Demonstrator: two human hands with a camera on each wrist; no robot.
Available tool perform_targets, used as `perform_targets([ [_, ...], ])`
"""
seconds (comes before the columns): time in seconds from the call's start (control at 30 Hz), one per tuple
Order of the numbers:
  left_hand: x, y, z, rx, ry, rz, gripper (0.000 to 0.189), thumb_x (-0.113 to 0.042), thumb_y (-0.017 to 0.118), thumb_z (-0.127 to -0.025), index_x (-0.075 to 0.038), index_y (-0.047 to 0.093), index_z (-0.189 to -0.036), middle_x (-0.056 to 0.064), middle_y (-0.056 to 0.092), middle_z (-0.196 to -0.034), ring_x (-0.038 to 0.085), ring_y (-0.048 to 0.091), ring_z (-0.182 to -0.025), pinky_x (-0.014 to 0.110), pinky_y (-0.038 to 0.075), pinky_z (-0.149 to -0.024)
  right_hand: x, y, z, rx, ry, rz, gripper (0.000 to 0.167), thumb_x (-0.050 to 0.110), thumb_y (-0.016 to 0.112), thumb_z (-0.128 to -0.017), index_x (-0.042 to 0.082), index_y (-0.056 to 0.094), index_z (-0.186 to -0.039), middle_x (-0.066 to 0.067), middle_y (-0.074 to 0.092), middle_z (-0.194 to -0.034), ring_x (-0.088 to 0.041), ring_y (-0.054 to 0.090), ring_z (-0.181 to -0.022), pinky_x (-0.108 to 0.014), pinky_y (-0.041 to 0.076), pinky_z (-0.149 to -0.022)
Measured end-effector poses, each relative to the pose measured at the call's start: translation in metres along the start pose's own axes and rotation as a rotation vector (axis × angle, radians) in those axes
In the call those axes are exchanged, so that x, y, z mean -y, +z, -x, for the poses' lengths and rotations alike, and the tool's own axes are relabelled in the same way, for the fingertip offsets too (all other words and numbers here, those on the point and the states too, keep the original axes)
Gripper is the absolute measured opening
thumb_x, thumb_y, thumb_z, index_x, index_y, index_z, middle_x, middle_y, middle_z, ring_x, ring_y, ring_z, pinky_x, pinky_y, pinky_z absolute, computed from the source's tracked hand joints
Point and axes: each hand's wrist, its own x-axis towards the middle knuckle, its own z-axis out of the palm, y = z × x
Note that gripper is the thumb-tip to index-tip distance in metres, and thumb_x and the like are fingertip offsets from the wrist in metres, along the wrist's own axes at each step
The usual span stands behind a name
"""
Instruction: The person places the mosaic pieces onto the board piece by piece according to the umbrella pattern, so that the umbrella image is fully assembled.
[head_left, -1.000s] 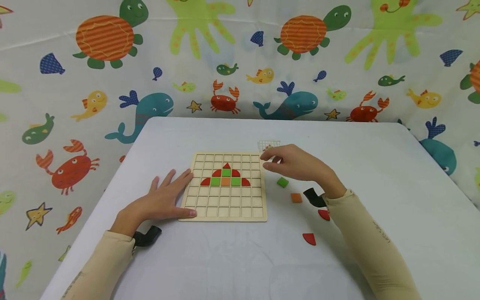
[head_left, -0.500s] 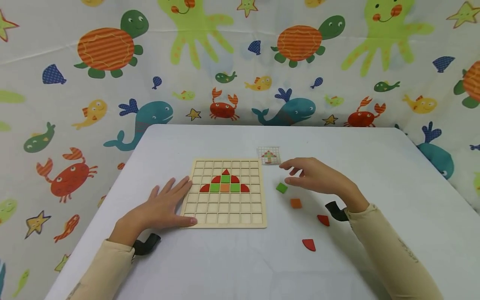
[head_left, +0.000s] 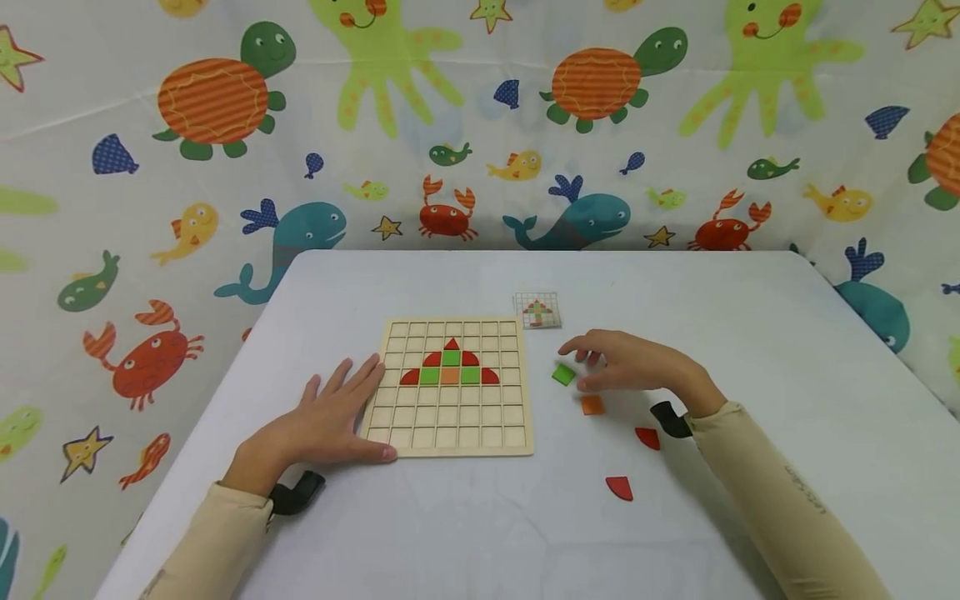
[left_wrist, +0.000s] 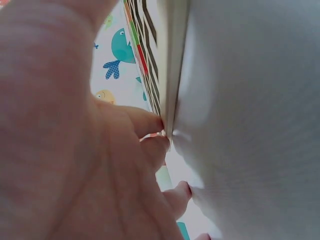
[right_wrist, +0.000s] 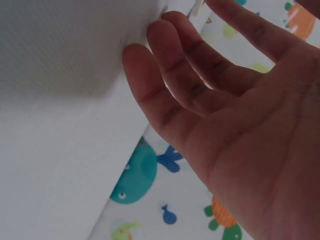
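Observation:
In the head view my left hand [head_left: 318,425] lies with spread fingers along the left edge of a wooden grid board [head_left: 457,437]; its thumb rests at the front left corner. Fingertips touch the board's side in the left wrist view. Red, green and orange pieces form a stepped peak on the grid, topped by a red triangle [head_left: 452,344]. My right hand [head_left: 637,361] hovers low beside a loose green square tile [head_left: 563,374], fingers slightly bent and holding nothing. Just below its thumb is an orange square tile [head_left: 592,405].
Two red quarter-circle pieces, one nearer my right wrist [head_left: 648,438] and another closer to the front [head_left: 619,488], lie on the white table [head_left: 480,533]. A small pattern card [head_left: 542,311] sits behind the board's right corner. A printed sea-animal curtain [head_left: 480,108] hangs behind.
My right hand has moved away from the board's upper right corner, rightward and then down to the green tile. My left hand stays at the board. The head view has tilted up slightly.

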Motion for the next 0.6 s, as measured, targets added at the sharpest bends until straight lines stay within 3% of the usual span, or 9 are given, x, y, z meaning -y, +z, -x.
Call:
perform_targets([
  [0.33, 0.001, -0.001, -0.002, 0.013, -0.007, -0.002, 0.131, -0.074, 0.081, -0.076, -0.001, 0.024, -0.169, 0.02, 0.017, -0.177, 0.055, 0.006, -0.158, 0.081, 0.001, -0.118, -0.005, 0.015, -0.015, -0.074, -0.007, 0.052, 0.035, 0.018, 0.081, -0.097, 0.011, 0.073, -0.13, -0.008, 0.059, -0.11, -0.028, 0.055, -0.105, -0.039, 0.054, -0.087],
  [0.6, -0.002, -0.002, 0.001, 0.014, -0.013, 0.021, 0.13, -0.072, 0.082, -0.076, -0.001, 0.024, -0.169, 0.021, 0.016, -0.176, 0.055, 0.004, -0.158, 0.08, -0.001, -0.118, -0.002, 0.018, -0.018, -0.077, -0.026, 0.062, 0.026, 0.013, 0.08, -0.097, 0.014, 0.074, -0.122, -0.008, 0.057, -0.107, -0.028, 0.055, -0.102, -0.038, 0.053, -0.084],
])
